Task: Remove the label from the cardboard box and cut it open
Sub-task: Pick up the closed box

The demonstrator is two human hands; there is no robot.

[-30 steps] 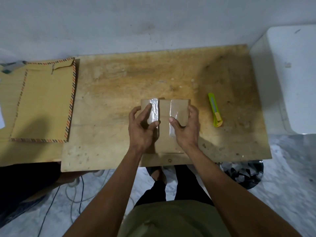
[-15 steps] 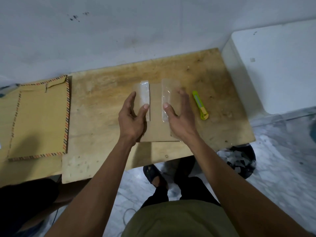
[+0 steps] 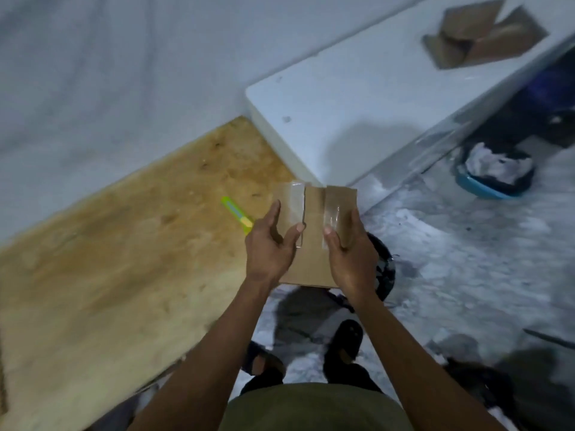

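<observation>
The small brown cardboard box is held in the air past the right end of the wooden table. Its two top flaps stand apart, each with a strip of clear tape along its inner edge. My left hand grips the left side, thumb on the left flap. My right hand grips the right side, thumb on the right flap. A green and yellow utility knife lies on the table just left of my left hand.
A white appliance top to the right of the table carries an opened cardboard box. On the floor are a black bin under the held box and a blue basin of white scraps. My sandalled feet show below.
Both hands have lifted the box off the table and carried it to the right, beyond the table's end. The view has swung right; the knife is now left of the hands.
</observation>
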